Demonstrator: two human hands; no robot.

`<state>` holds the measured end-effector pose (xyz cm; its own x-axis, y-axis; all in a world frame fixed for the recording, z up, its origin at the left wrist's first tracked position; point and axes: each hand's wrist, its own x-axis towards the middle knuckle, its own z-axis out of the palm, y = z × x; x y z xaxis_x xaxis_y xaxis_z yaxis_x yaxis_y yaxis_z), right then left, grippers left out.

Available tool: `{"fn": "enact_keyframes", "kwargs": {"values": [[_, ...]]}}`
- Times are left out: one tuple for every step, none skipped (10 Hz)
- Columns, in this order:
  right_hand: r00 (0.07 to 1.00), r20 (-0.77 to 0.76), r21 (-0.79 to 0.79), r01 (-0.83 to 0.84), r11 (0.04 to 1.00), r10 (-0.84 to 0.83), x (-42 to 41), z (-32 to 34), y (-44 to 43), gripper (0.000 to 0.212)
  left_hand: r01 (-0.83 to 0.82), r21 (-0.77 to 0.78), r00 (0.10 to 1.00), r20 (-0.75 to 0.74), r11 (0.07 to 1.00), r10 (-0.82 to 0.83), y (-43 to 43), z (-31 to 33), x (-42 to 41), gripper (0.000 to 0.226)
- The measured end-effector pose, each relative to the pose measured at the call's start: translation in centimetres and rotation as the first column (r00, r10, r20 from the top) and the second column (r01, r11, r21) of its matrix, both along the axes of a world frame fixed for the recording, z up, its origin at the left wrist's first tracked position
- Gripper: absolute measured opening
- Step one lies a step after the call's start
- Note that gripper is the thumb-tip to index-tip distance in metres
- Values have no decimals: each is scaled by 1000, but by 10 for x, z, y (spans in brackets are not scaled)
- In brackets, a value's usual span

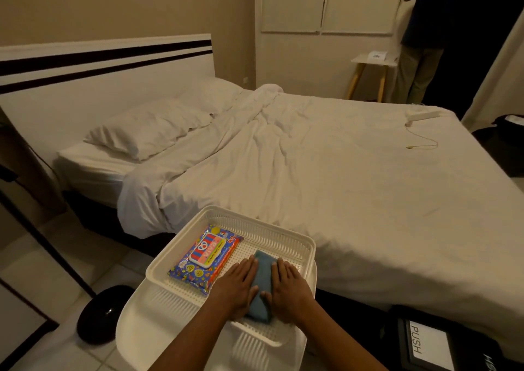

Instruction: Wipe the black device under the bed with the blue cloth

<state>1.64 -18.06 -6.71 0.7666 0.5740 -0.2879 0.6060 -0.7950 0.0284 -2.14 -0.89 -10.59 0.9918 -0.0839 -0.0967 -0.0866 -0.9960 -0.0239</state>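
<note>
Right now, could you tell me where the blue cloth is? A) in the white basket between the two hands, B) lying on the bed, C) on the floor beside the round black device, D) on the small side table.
A: the blue cloth lies in the white basket, with the left hand and right hand flat against its two sides, beside the wipes pack.

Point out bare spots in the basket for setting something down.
Free: the basket floor's far right, beyond the blue cloth, and the strip nearest the camera. Crowded: wipes pack fills the left; left hand and right hand flank the cloth.
</note>
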Motion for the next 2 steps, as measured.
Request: {"fn": "enact_keyframes", "kwargs": {"values": [[1000,-18,49,17,999,-16,-3,9,-2,72,-12,40,1000,5,999,11,-1,11,-1,84],[999,1,120,49,992,-49,-6,20,-7,67,10,-58,1000,21,998,-9,-5,25,2,107]]}}
